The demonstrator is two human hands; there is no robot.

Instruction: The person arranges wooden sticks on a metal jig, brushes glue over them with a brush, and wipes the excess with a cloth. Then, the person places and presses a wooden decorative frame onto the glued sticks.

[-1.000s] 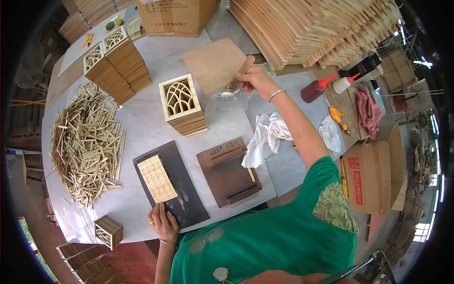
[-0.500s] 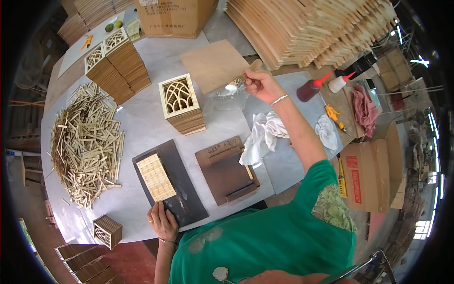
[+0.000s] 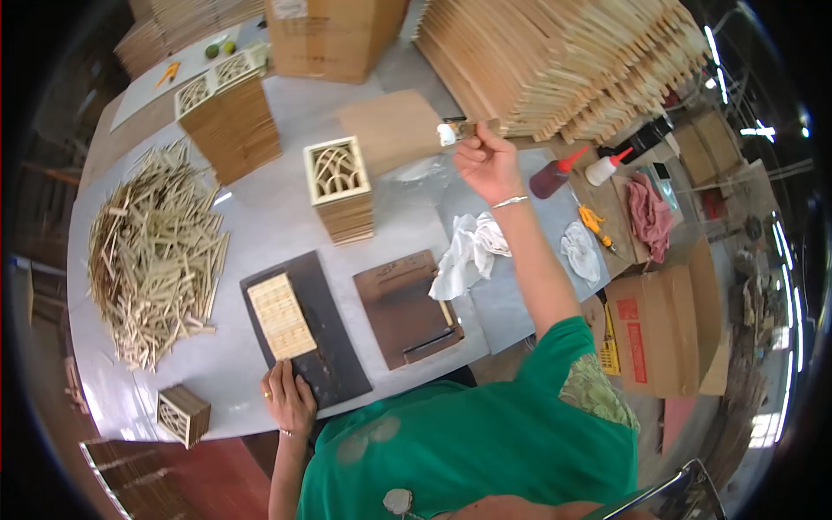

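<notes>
The left hand [image 3: 289, 400] rests flat on the near edge of a dark board [image 3: 334, 347], just below the mat of glued bamboo strips [image 3: 281, 315] lying on that board. The right hand [image 3: 487, 160] is raised well beyond the board, pinching a brush [image 3: 459, 130] whose white-tipped bristles point left, above a clear plastic bag [image 3: 425, 173]. Right of the board lies a brown wooden jig [image 3: 406, 305], with a white rag [image 3: 466, 251] past it. Left of the board sprawls a heap of bamboo sticks [image 3: 152, 251]. Beyond the board stands a stack of lattice frames [image 3: 340, 189].
</notes>
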